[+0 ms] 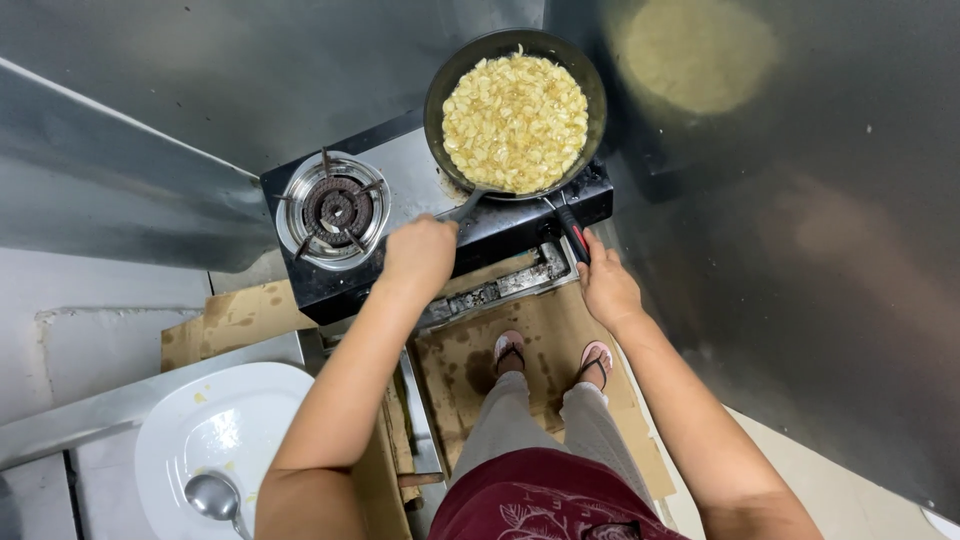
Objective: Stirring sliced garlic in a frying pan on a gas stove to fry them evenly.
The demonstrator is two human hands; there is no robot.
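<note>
Lying at the near left, a spoon [213, 497] rests on a white plate [215, 420], the left hand [420, 255] clenches the grey utensil handle [466, 205] reaching into the far frying pan [515, 100] on the stove [500, 225], and the right hand [607, 285] grips the pan's black-and-red handle [572, 232], fingertips hidden.

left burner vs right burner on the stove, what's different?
The left burner is bare, its ring and pan supports open to view; the right burner is hidden under a black pan full of pale yellow food. No hand is at the left burner; the left hand grips a utensil handle reaching into the pan, and the right hand holds the pan's handle. Both sit on one black stove.
</note>
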